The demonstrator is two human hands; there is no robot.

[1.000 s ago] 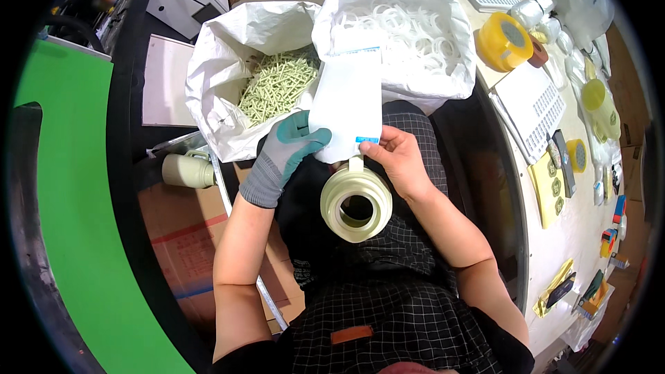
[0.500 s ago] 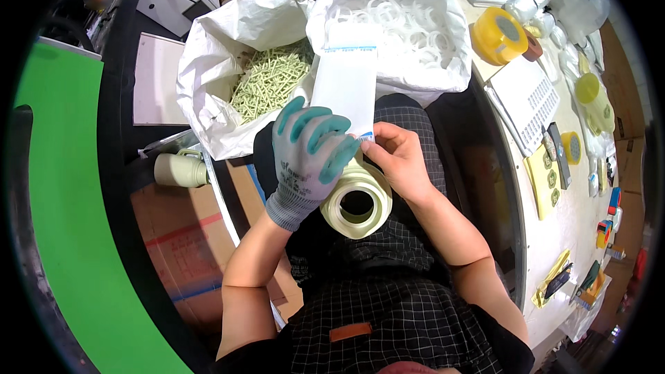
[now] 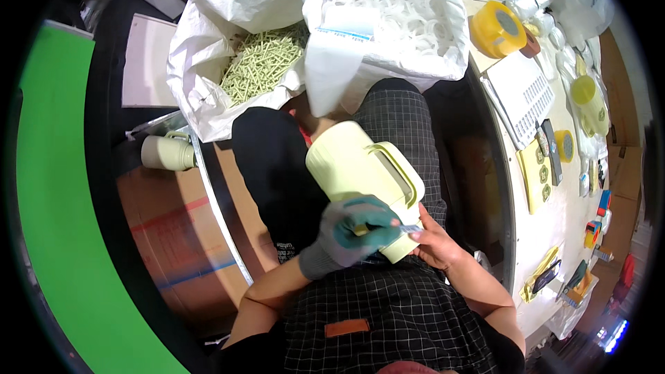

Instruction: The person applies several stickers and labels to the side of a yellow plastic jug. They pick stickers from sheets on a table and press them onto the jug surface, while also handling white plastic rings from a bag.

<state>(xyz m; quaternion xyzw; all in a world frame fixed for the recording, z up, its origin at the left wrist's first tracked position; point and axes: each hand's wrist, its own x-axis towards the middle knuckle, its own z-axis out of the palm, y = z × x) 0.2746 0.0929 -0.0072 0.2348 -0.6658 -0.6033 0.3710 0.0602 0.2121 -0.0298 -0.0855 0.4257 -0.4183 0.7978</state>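
Observation:
A pale-green jug (image 3: 346,159) with a loop handle (image 3: 402,166) lies slanted across my lap, its narrower end toward my body. My left hand (image 3: 357,228), in a grey and teal glove, crosses over that end. Its thumb and fingertips are pinched on a small white-and-blue label (image 3: 410,229). Bare, my right hand (image 3: 440,241) grips the jug's near end from the right, with its thumb beside the label. The palm side of the right hand is hidden. A strip of white label paper (image 3: 336,62) with a blue edge hangs over the front of a sack.
One white sack (image 3: 190,48) holds pale-green sticks; another (image 3: 443,73) holds translucent rings. At left, a similar jug (image 3: 166,152) lies by cardboard boxes (image 3: 180,235). The right-hand worktable (image 3: 509,201) carries yellow tape rolls (image 3: 497,30), printed sheets (image 3: 523,100) and a yellow sticker sheet (image 3: 533,176).
The jug has tipped from its opening facing up to lying with its handle side up. Both hands have come down toward me, away from the label strip, a small label now between the fingertips.

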